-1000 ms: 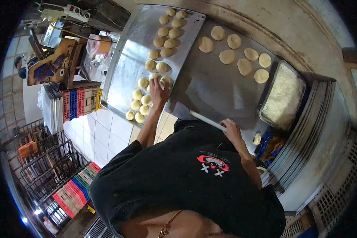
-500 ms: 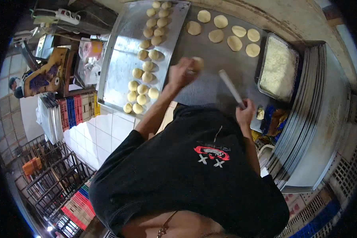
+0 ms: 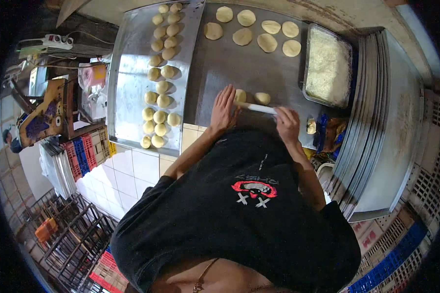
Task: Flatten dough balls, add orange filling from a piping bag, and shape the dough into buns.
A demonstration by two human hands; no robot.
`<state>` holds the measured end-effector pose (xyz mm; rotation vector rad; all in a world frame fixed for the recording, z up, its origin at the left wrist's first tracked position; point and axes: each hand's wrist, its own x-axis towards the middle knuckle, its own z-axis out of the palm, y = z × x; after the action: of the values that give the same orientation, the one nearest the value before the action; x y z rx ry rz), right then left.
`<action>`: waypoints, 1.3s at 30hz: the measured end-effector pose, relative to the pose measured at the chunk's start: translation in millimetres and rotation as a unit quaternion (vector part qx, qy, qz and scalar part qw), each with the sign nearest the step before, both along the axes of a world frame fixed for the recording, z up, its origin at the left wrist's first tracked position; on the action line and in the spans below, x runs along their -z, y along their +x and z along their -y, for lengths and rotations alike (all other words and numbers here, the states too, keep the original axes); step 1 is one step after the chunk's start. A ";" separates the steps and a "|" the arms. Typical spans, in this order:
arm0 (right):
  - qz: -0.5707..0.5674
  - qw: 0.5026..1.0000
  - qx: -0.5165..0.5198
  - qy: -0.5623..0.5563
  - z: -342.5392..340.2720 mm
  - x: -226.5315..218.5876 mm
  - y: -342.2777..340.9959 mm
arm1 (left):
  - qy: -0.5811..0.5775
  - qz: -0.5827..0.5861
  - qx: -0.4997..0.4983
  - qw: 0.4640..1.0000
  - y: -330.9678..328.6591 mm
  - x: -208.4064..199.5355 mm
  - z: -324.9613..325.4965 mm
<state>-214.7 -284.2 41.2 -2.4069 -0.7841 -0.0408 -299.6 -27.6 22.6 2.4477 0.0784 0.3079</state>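
A pale rolling pin lies nearly crosswise over the near part of the metal worktop. Its right end is gripped by my right hand. At the pin's left end is my left hand, fingers stretched out; whether its palm presses on the pin I cannot tell. Just beyond the pin sit two dough pieces: a left dough ball, close to my left fingers, and a right dough ball. Farther off, several flattened dough rounds lie in two rows.
Several dough balls stand on a shiny metal tray at the left. A rectangular pan of pale shreds is at the right, beside stacked metal trays. A small yellowish lump lies near my right hand.
My left hand has let go of a dough ball, and two now rest on the worktop. The rolling pin has swung from pointing away to lying crosswise. The view has shifted.
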 end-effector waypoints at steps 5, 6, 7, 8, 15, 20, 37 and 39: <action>0.010 0.988 -0.060 -0.139 -48.7 24.3 34.5 | 0.164 -0.090 -0.077 0.979 28.9 22.2 -3.8; 0.020 0.981 -0.039 -0.190 -57.1 26.2 47.8 | 0.165 -0.086 -0.082 0.979 48.2 23.8 -7.3; -0.010 0.974 -0.044 -0.222 -66.2 21.4 66.0 | 0.179 -0.085 -0.107 0.974 68.0 26.9 -15.0; -0.008 0.974 -0.043 -0.223 -71.9 22.0 83.3 | 0.190 -0.084 -0.127 0.970 85.2 26.9 -18.8; 0.140 0.985 0.025 -0.097 -115.6 29.9 154.8 | 0.212 -0.048 -0.187 0.958 138.1 25.0 -47.2; 0.033 0.994 -0.055 -0.094 -70.5 21.3 74.5 | 0.152 -0.097 -0.099 0.979 53.2 12.9 -1.1; 0.050 0.992 0.094 -0.063 -56.6 21.6 67.3 | 0.065 -0.039 -0.187 0.979 28.8 9.1 -23.4; -0.002 0.998 0.050 -0.044 -75.8 11.9 61.1 | 0.021 -0.020 -0.140 0.990 29.6 24.1 -5.8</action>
<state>-153.5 -208.4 29.3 -2.5270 -0.6746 -0.0421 -269.9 -21.8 -1.5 2.4849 0.4406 0.3865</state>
